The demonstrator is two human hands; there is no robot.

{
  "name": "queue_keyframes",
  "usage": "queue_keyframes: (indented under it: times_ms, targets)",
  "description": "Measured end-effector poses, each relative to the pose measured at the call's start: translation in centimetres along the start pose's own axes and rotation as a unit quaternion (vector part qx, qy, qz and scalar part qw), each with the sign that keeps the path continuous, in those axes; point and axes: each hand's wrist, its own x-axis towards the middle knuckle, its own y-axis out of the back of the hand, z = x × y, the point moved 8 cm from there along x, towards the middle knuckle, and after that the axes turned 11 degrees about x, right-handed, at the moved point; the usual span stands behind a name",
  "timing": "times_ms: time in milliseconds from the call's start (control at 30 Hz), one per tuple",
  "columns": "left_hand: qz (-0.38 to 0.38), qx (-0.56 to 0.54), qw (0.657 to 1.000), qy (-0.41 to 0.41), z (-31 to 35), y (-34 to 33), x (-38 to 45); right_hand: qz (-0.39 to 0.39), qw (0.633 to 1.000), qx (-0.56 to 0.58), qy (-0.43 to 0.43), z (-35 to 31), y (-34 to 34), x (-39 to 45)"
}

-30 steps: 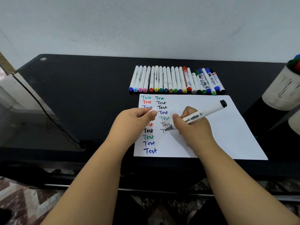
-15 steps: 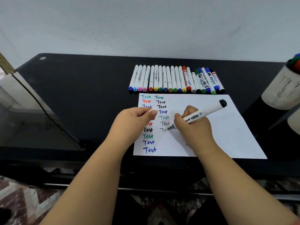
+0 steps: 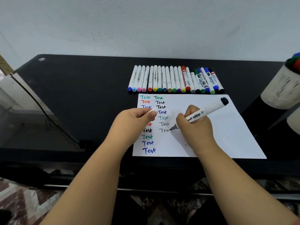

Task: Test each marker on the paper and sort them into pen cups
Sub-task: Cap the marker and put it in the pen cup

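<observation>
While the right hand (image 3: 194, 127) is pinching a white-barrelled marker with a black end cap (image 3: 206, 112), its tip touching the white sheet of paper (image 3: 227, 132) mid-"Test", the left hand (image 3: 133, 122) is pinching its white cap (image 3: 154, 110), so recapping and cupping likely follow

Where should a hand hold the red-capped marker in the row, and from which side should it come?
Grip the red-capped marker near its far end, where the red cap rises a little past its neighbours. Come from above, thumb and finger pinching that end from the wall side. The markers lie side by side, apparently touching, so fingers probably cannot reach the barrel's sides; lift the far end first.
</observation>
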Motion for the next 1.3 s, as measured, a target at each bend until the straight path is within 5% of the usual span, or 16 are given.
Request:
queue_keyframes:
  times_ms: [300,600,1300]
  targets:
    - [-0.016,0.003,1.0,-0.002,0.1,-0.2,-0.2,-0.004,1.0,0.013,-0.019,0.1,0.1,0.1]
    - [-0.076,-0.015,0.997,-0.02,1.1,-1.1,-0.8,0.037,0.942,0.324,-0.082,-1.2,1.7,0.3]
    - [-0.061,-0.051,0.995,-0.065,3.4,-1.1,-2.3,-0.143,0.946,0.272,-0.1,-3.0,0.2,-1.6]
